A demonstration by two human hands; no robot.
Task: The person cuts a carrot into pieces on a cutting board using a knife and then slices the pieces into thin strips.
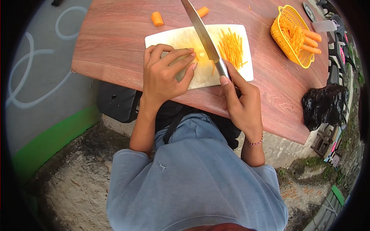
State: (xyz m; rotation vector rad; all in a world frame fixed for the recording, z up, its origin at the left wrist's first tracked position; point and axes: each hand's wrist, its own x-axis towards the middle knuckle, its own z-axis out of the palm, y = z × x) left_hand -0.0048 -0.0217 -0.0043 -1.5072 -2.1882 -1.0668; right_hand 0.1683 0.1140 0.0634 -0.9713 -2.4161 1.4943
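Note:
My right hand (243,96) grips the handle of a large knife (204,34), its blade pointing up and away over a white cutting board (173,36). My left hand (165,73) rests over the board's left half, fingers bent, fingertips at a small orange piece (196,57) mostly hidden beneath them. Right of the blade lies a pile of thin carrot strips (231,48) on the board. Beyond the board are a short carrot chunk (157,19) and another carrot piece (202,12), partly behind the blade.
A yellow basket (276,34) at the right holds carrot strips and whole carrots (312,41). Behind it are a clear bottle (324,25) and a plate (308,11). A black plastic bag (325,106) hangs by the right edge of the wooden table (111,38).

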